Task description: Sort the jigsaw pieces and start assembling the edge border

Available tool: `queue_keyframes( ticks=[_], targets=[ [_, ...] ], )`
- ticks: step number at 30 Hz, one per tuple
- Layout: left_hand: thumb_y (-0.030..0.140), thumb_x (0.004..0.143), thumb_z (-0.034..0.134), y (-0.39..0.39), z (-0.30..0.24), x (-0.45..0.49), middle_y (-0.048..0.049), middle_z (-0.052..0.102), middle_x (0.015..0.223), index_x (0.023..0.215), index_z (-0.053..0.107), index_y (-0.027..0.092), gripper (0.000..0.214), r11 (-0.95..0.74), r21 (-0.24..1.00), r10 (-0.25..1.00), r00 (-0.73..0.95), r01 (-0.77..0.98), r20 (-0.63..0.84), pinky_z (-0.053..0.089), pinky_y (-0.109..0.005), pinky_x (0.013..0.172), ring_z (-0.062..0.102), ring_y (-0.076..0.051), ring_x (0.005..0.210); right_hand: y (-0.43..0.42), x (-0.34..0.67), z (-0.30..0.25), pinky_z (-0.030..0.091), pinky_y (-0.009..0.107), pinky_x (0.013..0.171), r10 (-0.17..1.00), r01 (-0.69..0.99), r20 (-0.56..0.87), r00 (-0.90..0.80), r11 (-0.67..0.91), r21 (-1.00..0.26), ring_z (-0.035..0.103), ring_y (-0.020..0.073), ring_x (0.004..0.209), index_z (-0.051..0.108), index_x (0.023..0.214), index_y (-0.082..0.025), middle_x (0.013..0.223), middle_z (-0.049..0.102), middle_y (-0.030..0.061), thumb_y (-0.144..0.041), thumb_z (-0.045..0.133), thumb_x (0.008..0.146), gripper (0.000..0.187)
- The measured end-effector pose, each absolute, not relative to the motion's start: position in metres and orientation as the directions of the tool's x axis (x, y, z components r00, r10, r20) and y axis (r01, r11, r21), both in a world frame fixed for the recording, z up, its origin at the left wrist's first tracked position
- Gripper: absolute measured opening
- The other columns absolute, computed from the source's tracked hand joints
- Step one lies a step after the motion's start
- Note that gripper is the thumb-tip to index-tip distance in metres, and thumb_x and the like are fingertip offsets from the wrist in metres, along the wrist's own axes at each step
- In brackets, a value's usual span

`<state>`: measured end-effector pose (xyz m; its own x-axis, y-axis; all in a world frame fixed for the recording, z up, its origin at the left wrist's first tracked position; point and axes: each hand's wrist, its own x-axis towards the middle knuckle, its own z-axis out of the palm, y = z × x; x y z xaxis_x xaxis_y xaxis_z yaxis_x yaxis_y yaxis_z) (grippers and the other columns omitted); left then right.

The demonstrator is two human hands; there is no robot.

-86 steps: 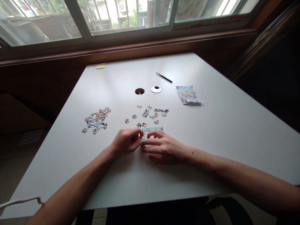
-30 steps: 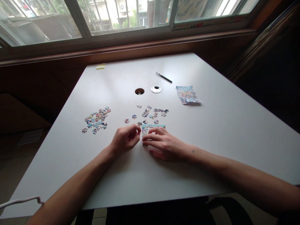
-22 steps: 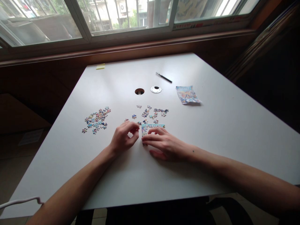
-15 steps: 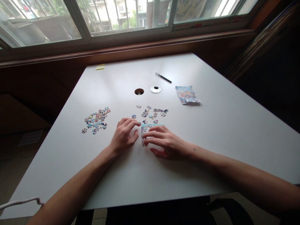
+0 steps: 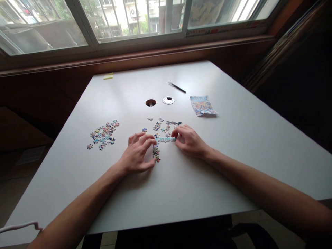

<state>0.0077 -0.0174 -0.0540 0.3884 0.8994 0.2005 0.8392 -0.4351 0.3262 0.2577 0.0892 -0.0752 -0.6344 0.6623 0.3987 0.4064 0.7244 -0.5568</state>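
A partly joined jigsaw puzzle (image 5: 165, 139) lies on the white table, forming a corner: a light-blue row along the top and a column down its left side. My left hand (image 5: 138, 150) curves around the column, fingertips at the upper corner and thumb by the lower end, gripping it between them. At the right end of the top row, my right hand (image 5: 188, 138) has thumb and forefinger closed on the puzzle's edge. Its other fingers are curled. Loose puzzle pieces (image 5: 157, 126) lie just beyond the joined part, some close to my right fingertips.
A bigger pile of puzzle pieces (image 5: 103, 134) spreads to the left. Farther back are a cable hole (image 5: 150, 103), its round metal cover (image 5: 168, 100), a black pen (image 5: 177, 87) and a printed packet (image 5: 203, 105). A white cable (image 5: 23, 226) crosses the near left corner.
My right hand has moved off the left column to the right end of the top row, uncovering the puzzle's middle. My left thumb has shifted down to the column's lower end.
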Motion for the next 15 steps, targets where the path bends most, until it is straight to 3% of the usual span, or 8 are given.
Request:
queue_keyframes(
  ticks=[9,15],
  targets=[
    [0.035,0.078,0.066,-0.0172,-0.0557,0.0073,-0.0065,0.059,0.131,0.117,0.055,0.027,0.042,-0.454,0.322,0.890,0.405,0.831,0.211,0.025,-0.050,0.108,0.043,-0.033,0.127,0.0897,0.2581,-0.0757,0.044,0.033,0.081,0.665,0.380,0.411,-0.623,0.717,-0.584,0.057,0.0204,0.086,0.063,0.089,-0.020,0.087,0.068,0.0035,-0.003,0.053,0.073,0.026],
    [0.026,0.081,0.061,-0.0166,-0.0566,0.0067,-0.0071,0.061,0.125,0.110,0.056,0.025,0.030,-0.430,0.385,0.896,0.332,0.817,0.296,0.032,-0.046,0.104,0.049,-0.029,0.122,0.0898,0.2582,-0.0730,0.042,0.029,0.066,0.778,0.426,0.357,-0.517,0.596,-0.681,0.053,0.0163,0.072,0.061,0.084,-0.020,0.080,0.060,0.0022,-0.007,0.052,0.071,0.020]
  ],
)
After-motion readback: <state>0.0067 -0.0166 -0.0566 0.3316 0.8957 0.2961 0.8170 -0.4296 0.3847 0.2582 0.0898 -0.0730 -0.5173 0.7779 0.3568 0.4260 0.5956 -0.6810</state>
